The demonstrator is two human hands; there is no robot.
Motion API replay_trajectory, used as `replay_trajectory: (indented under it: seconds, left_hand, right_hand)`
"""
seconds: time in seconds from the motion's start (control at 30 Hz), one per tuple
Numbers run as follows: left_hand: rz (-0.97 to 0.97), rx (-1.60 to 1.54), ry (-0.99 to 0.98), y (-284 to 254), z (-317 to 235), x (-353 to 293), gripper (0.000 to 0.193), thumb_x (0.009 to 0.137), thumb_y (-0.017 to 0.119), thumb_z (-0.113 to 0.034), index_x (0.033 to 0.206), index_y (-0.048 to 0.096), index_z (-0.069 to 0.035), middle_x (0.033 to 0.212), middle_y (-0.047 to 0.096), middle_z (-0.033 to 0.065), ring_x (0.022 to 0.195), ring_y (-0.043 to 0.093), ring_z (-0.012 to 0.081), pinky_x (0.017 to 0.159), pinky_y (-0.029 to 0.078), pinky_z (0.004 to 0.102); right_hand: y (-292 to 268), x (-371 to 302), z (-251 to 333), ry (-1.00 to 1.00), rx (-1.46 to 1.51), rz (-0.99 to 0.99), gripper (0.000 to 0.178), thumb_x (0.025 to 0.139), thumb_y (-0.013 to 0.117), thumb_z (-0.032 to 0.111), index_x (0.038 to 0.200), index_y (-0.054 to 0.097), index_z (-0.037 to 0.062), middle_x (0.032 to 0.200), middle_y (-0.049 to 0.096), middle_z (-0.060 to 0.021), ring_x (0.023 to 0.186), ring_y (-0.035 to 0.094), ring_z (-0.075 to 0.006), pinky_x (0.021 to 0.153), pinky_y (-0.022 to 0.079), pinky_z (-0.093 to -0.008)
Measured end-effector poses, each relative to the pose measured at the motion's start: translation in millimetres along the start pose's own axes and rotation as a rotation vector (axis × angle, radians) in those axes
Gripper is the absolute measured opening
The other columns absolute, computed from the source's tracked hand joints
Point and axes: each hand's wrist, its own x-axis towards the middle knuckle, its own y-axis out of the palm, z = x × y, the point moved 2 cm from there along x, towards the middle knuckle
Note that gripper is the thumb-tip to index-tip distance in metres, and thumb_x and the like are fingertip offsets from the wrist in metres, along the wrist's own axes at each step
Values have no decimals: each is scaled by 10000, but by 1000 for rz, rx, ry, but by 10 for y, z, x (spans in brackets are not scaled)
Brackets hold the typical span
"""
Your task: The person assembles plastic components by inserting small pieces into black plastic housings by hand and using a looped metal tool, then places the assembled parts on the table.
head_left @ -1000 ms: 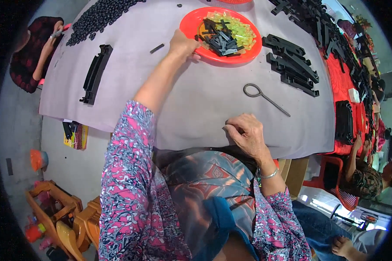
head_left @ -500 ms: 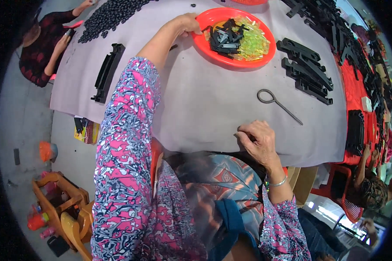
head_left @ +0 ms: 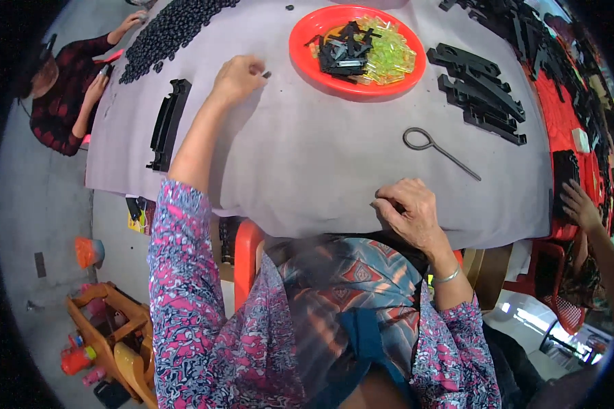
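My left hand (head_left: 237, 80) is over the table left of the red plate, its fingertips curled in at a small dark piece (head_left: 267, 74); it looks pinched between them, while the piece sits against the cloth. On the red plate (head_left: 300, 68) lie small black and grey parts (head_left: 346, 51) beside a heap of clear yellow-green pieces (head_left: 393, 56). My right hand (head_left: 411, 208) rests at the table's near edge, fingers curled in, with nothing visible in it. Beyond it lies a metal rod with a ring end (head_left: 443, 154).
Long black plastic parts (head_left: 481, 92) lie stacked at right, and another (head_left: 168, 125) at left. A heap of black pellet-like pieces (head_left: 164, 42) is at the far left, near a person's hand (head_left: 97, 90). At right another person's hand (head_left: 581, 206) touches black parts (head_left: 565, 184).
My left hand has let go of the plate's rim and moved left to the small dark piece. My right hand stays put. Another person's hand has reached the black parts at right.
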Motion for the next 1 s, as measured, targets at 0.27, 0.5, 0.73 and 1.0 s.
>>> replay_trajectory:
  seconds: [0.27, 0.5, 0.73, 1.0]
  left_hand:
    - [13, 17, -141, -18, -56, 29, 230, 703, 752, -186, 902, 741, -71, 819, 727, 80, 793, 695, 219, 747, 525, 348]
    - [-85, -91, -167, -175, -505, 502, 185, 726, 714, -207, 809, 709, -41, 720, 680, 65, 706, 648, 197, 718, 506, 319]
    - [-495, -201, -25, 38, -809, 562, 483, 730, 793, -350, 1109, 732, -55, 909, 728, 143, 807, 698, 255, 789, 541, 367]
    - [-102, -702, -30, 359, -1464, -899, 190, 889, 694, -83, 1051, 705, 16, 781, 594, -40, 718, 531, 66, 666, 465, 232]
  right_hand:
    - [4, -24, 37, 16, -26, -9, 107, 808, 730, 155, 808, 668, 69, 665, 599, -71, 637, 590, -257, 625, 422, -379]
    - [0, -46, 62, -2, -5, 30, 127, 809, 737, 164, 821, 658, 66, 698, 613, -78, 674, 596, -274, 637, 435, -389]
    - [21, -61, 16, -15, 18, 7, 91, 785, 747, 139, 812, 686, 77, 684, 621, -50, 630, 567, -223, 626, 408, -355]
    - [-5, -12, -30, -12, 59, -13, 101, 788, 734, 128, 842, 679, 63, 707, 611, -70, 660, 584, -257, 648, 438, -367]
